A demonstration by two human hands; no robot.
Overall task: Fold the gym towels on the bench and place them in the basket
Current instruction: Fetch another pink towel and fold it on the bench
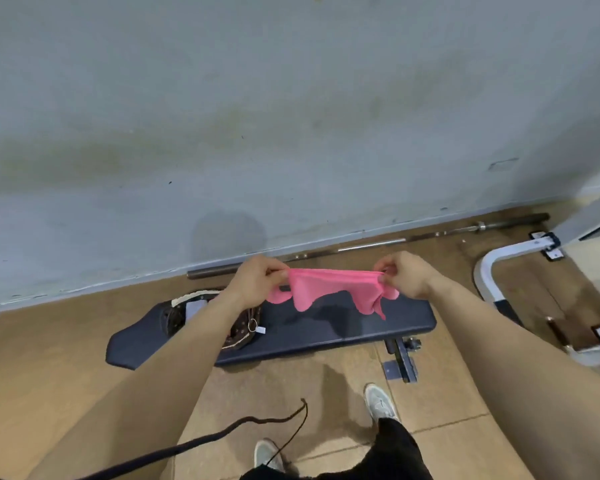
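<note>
A pink towel (329, 289) hangs stretched in the air above the dark blue bench (361, 327). My left hand (257, 280) pinches its left end and my right hand (407, 277) pinches its right end, so the top edge runs taut between them and the rest droops in folds. A brown patterned basket (238, 332) with a pale rim sits on the bench's left half, partly hidden behind my left forearm.
A steel barbell (371, 245) lies along the foot of the grey wall. A white-framed machine (520, 268) stands at the right. The bench's foot bracket (402, 362) juts out in front. A dark cord (250, 424) trails across the tiled floor by my shoes.
</note>
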